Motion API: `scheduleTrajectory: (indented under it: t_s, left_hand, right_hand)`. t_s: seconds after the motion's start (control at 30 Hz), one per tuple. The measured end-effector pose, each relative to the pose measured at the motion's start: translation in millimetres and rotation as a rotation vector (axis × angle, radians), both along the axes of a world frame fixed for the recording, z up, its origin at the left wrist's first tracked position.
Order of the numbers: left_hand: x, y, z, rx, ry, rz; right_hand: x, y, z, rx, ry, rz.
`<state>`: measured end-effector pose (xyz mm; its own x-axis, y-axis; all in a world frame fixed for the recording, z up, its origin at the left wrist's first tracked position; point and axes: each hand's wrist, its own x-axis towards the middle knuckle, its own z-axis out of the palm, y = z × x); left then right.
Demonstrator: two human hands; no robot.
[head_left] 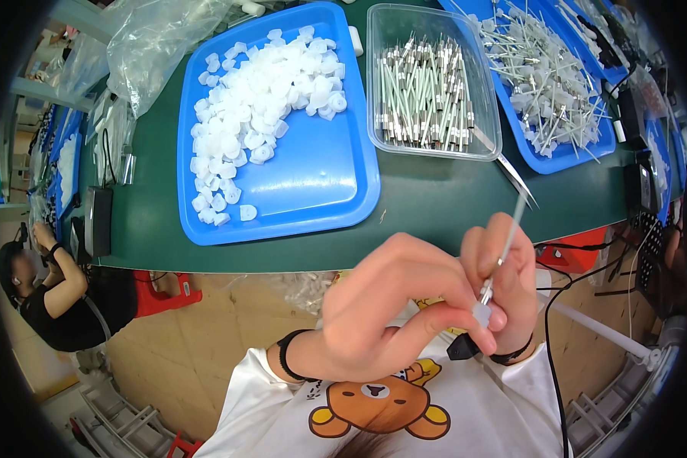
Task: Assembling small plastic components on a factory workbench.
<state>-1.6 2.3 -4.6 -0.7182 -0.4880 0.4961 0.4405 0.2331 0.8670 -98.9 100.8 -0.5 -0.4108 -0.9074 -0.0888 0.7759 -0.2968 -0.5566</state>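
In front of my chest, my left hand [393, 305] pinches a small translucent white plastic cap [482, 312] between thumb and fingers. My right hand [517, 294] has its fingers closed around a thin pale rod [514, 227] with a shiny metal end. That metal end points down and meets the cap; how deep it sits inside, I cannot tell. Beyond my hands, a blue tray [298, 202] carries a heap of similar loose white caps [271, 95]. A clear plastic box [435, 149] holds many pale rods [427, 95] with metal ends.
Metal tweezers [517, 182] lean on the clear box's near corner. At the right, another blue tray [543, 164] holds rods with caps on them. Plastic bags [149, 53] lie at the back left of the green table [427, 191]. A seated person [69, 298] is at far left; black cables [557, 336] hang at right.
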Motion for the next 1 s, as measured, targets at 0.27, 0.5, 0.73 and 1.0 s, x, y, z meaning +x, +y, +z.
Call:
scheduleTrajectory:
  t_s: [0.27, 0.5, 0.73, 1.0]
  left_hand:
    - [-7, -4, -13, -0.149, 0.013, 0.025]
    - [-21, -14, -13, 0.383, -0.111, -0.016]
    - [-18, -31, 3, 0.548, -0.046, -0.067]
    - [-7, -27, 1, 0.481, 0.07, -0.327]
  right_hand:
    - [24, 4, -7, -0.207, 0.711, -0.047]
    - [15, -15, 30, 0.153, 0.272, -0.325]
    - [-18, -12, 21, 0.083, 0.142, -0.154]
    - [-16, -12, 19, 0.027, 0.141, 0.015]
